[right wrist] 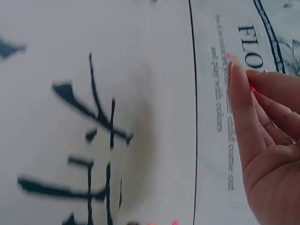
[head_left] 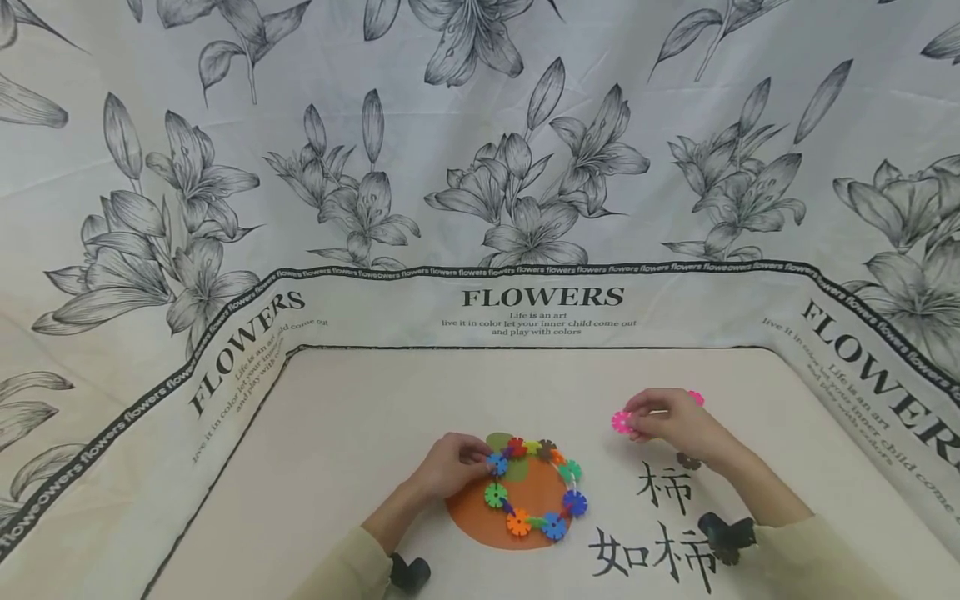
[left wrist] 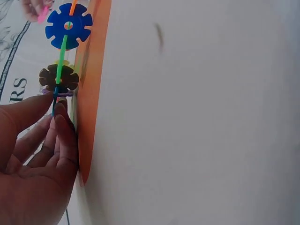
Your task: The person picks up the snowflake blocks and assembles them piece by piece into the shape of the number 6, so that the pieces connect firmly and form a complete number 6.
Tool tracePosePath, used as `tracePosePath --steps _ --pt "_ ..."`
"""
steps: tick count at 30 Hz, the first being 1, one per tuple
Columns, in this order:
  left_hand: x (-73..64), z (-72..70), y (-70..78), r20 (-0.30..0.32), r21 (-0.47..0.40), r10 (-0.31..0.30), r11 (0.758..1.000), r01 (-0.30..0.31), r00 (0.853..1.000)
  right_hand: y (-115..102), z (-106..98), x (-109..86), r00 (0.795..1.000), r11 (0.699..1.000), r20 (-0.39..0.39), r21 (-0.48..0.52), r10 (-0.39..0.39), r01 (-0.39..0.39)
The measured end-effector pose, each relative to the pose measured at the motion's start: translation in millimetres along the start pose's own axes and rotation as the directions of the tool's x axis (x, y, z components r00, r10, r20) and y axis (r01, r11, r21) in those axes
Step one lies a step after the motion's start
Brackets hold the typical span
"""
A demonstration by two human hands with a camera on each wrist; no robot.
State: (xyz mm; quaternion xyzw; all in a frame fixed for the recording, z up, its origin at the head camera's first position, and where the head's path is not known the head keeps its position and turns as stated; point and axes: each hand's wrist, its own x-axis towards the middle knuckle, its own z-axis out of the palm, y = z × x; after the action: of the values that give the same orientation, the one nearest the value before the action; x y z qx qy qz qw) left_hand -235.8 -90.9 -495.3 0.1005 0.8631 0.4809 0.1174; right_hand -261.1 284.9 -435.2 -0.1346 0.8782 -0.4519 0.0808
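My left hand [head_left: 448, 467] pinches a light blue notched disc [head_left: 497, 464] between thumb and fingers. That disc belongs to a ring of colourful interlocking snowflake discs [head_left: 518, 522], held over the orange persimmon print. Seen from the left wrist, the pinched disc is nearly edge-on, with a brown disc [left wrist: 58, 78] and a dark blue disc [left wrist: 79, 23] beyond it. To the right and farther back, my right hand [head_left: 675, 423] pinches a single pink disc [head_left: 621, 422], apart from the ring. From the right wrist, the fingers and thumb mostly hide it.
Another pink disc [head_left: 696, 398] lies just behind my right hand. Near the right forearm is a dark brown disc [head_left: 688, 461]. The cream cloth [head_left: 360, 400] carries large black characters [head_left: 618, 552]. Behind it rises a flower-printed fabric [head_left: 375, 308].
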Motion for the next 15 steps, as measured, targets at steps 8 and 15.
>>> tracePosePath --steps 8,15 --pt "1.4 -1.9 -3.6 0.013 -0.069 -0.005 0.998 0.005 1.000 -38.5 50.1 29.2 0.990 0.991 0.101 0.102 -0.099 0.088" --pt "3.1 2.3 -7.9 0.001 -0.110 -0.020 0.994 0.020 1.000 -51.2 88.6 49.7 0.971 0.982 0.165 0.099 -0.173 0.158"
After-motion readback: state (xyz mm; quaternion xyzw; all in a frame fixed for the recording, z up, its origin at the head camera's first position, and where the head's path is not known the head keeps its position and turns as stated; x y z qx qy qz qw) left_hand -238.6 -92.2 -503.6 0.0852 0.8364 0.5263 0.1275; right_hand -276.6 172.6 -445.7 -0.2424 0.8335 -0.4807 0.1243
